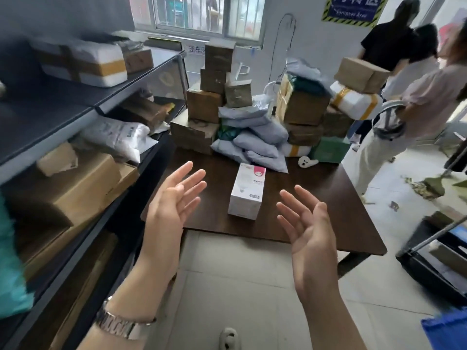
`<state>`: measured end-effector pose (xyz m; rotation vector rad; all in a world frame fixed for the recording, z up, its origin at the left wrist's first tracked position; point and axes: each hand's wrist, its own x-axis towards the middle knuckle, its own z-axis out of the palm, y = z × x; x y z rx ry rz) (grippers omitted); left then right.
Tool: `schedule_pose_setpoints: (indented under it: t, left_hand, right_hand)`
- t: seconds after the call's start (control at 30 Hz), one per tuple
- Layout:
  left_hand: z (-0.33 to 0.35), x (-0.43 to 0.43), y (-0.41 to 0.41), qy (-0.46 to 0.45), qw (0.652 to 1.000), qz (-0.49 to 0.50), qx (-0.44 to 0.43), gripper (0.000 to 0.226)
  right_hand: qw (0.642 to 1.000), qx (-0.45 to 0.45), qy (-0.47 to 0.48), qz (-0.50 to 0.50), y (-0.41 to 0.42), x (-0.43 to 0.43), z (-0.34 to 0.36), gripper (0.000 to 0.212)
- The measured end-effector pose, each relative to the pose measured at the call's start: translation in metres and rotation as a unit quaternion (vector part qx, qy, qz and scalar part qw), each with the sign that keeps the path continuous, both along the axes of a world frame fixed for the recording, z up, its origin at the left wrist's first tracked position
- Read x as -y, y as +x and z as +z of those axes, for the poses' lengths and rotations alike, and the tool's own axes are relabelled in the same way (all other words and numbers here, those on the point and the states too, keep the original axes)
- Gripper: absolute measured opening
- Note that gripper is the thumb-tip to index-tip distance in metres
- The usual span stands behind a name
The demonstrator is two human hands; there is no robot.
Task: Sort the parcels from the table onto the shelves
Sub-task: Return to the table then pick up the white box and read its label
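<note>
A white carton with a pink top (247,192) lies alone on the dark wooden table (336,213), near its front edge. My left hand (174,200) and my right hand (307,223) hover on either side of it, palms facing inward, fingers spread, holding nothing. Behind the carton sits a pile of grey mailer bags (255,140), with stacked brown cardboard boxes (214,92) at the table's far end. On the left stands the dark shelving unit (58,114), its tiers holding a taped white foam box (83,63), a white bag (118,137) and large cartons (80,188).
Two people stand at the right; one carries a brown box (361,74) and a taped white parcel (356,101). A black trolley (434,256) and a blue crate (447,329) sit on the tiled floor at the right. Scraps litter the floor there.
</note>
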<state>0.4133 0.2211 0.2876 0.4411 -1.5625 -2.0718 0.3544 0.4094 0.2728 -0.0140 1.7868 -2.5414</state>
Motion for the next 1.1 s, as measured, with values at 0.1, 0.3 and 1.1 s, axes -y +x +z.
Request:
schedule_pose_setpoints:
  t: [0.1, 0.3, 1.1]
  left_hand:
    - [-0.009, 0.009, -0.068, -0.002, 1.000, 0.003, 0.019, 0.041]
    - [-0.021, 0.024, -0.190, 0.037, 0.999, -0.014, 0.032, 0.042]
    - [-0.257, 0.079, -0.486, 0.011, 0.901, -0.153, 0.405, 0.065]
  right_hand:
    - [0.999, 0.023, 0.022, 0.004, -0.065, 0.009, -0.011, 0.046]
    - [0.999, 0.012, 0.041, -0.007, -0.184, 0.019, -0.023, 0.038]
    - [0.904, 0.371, 0.213, 0.003, -0.455, 0.109, -0.235, 0.069]
